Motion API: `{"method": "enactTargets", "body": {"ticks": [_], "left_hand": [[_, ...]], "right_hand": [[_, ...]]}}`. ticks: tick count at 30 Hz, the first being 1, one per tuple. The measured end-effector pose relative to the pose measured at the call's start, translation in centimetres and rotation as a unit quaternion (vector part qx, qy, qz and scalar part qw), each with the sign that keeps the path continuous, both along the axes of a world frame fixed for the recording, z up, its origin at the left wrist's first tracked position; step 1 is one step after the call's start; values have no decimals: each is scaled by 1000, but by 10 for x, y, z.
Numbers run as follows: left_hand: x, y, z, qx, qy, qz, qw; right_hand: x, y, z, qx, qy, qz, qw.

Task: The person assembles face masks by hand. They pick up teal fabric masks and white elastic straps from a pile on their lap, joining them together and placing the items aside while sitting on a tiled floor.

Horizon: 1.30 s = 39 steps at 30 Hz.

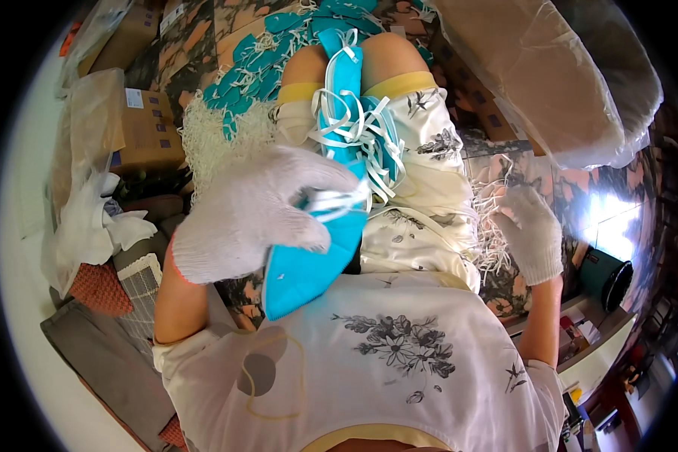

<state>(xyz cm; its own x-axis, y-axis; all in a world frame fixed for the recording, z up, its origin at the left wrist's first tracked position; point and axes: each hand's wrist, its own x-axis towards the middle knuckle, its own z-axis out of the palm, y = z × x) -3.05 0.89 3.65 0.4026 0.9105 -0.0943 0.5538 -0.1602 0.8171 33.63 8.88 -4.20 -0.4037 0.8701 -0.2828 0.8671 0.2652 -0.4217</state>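
Observation:
My left hand (260, 203), in a white knit glove, grips a turquoise folded face mask (316, 264) with white ear loops. The mask hangs tilted over my lap, its pointed end toward my belly. More turquoise masks (342, 98) lie lengthwise between my thighs, their white loops (365, 143) tangled on top. Off to the right is my right hand (531, 233), also gloved, with its fingers curled beside a heap of thin white strands (493, 233). Whatever its fingertips may hold cannot be made out.
Many turquoise masks (260, 71) are spread on the marbled floor beyond my knees. A large pile of white strands (222, 143) lies at their left. Cardboard boxes (147, 132) stand on the left, and a plastic-lined box (535, 75) on the right. A dark green cylinder (604, 279) sits far right.

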Motion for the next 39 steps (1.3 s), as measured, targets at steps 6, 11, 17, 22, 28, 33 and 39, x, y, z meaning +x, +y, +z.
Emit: {"method": "enactTargets", "body": {"ticks": [6,11,17,22,28,33,39], "left_hand": [[29,21,-21,26,-86,-104,991],[31,26,-23,-42,-60,-70,995],[12,-3,-28,-49,-125,230,964],[45,-2,-32,-53,98,161,981],[39,-9,-43,-119,112,110,980],[33,-2,-39,-100,-25,-93,990],[31,-37,-37,-99,-8,-152,983]], "right_hand": [[-100,-6,33,4,345,141,928],[-112,-20,10,-241,321,157,902],[-116,-19,0,-189,309,129,923],[-119,-10,-4,-146,324,134,925],[-102,9,6,-65,444,234,862],[-96,-15,7,-482,628,142,594],[-54,-30,31,-433,612,89,656]]}}
